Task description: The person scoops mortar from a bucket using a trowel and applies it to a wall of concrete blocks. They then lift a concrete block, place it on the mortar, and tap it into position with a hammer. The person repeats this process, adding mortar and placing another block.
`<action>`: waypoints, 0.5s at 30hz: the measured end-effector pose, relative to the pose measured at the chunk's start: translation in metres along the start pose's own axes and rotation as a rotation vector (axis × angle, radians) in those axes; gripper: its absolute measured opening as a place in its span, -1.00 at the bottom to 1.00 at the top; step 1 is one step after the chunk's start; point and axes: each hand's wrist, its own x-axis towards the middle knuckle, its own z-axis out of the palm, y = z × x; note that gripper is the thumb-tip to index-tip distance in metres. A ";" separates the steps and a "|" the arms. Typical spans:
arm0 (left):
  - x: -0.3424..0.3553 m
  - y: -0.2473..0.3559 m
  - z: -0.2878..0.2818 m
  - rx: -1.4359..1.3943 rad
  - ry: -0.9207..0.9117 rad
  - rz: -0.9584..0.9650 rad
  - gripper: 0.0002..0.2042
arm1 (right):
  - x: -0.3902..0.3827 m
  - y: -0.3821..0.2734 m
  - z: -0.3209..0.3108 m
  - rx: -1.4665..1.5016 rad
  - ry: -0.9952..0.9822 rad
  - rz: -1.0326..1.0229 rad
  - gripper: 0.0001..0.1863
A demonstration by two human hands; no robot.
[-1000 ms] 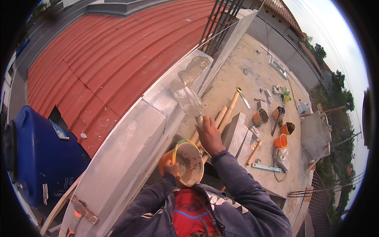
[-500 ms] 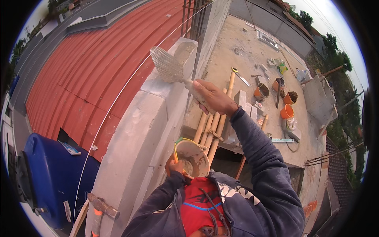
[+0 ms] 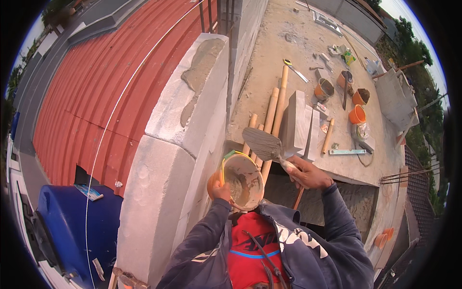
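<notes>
My left hand (image 3: pixel 220 191) grips the rim of an orange mortar bowl (image 3: pixel 243 181) with grey mortar inside, held close to my chest beside the white block wall (image 3: pixel 178 130). My right hand (image 3: pixel 308 172) holds a trowel (image 3: pixel 262 143) by its handle, its grey-smeared blade hovering just above and right of the bowl. A patch of wet mortar (image 3: pixel 199 72) is spread on the top of the wall's upper block.
Wooden poles (image 3: pixel 272 118) and a white block (image 3: pixel 294 123) lie on the concrete slab. Orange buckets (image 3: pixel 357 114), a spirit level (image 3: pixel 347 152) and hand tools sit farther right. A red corrugated roof (image 3: pixel 96 91) and a blue barrel (image 3: pixel 72 221) lie left.
My right hand has pulled the trowel back from the wall top down to the bowl. Mortar now lies spread on the upper block. The view has shifted.
</notes>
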 end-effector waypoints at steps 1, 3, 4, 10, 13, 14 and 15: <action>0.008 0.016 0.008 0.039 0.019 0.101 -0.95 | 0.004 0.022 0.007 0.026 0.061 0.081 -0.57; 0.026 0.038 0.025 0.129 -0.043 0.166 -0.96 | 0.020 0.094 0.016 -0.320 0.217 -0.030 -0.51; 0.041 0.043 0.032 0.174 -0.105 0.130 -0.96 | 0.026 0.110 0.021 -0.386 0.225 0.000 -0.53; 0.043 0.204 0.103 0.082 -0.290 0.204 -0.86 | 0.057 0.137 0.023 -0.676 0.260 0.015 -0.52; 0.050 0.259 0.128 0.155 -0.367 0.309 -0.87 | 0.080 0.129 0.011 -0.704 0.346 -0.022 -0.52; 0.050 0.277 0.137 0.157 -0.382 0.329 -0.86 | 0.089 0.127 0.005 -0.722 0.370 -0.021 -0.53; 0.049 0.295 0.147 0.158 -0.397 0.348 -0.84 | 0.100 0.125 0.000 -0.710 0.415 -0.040 -0.53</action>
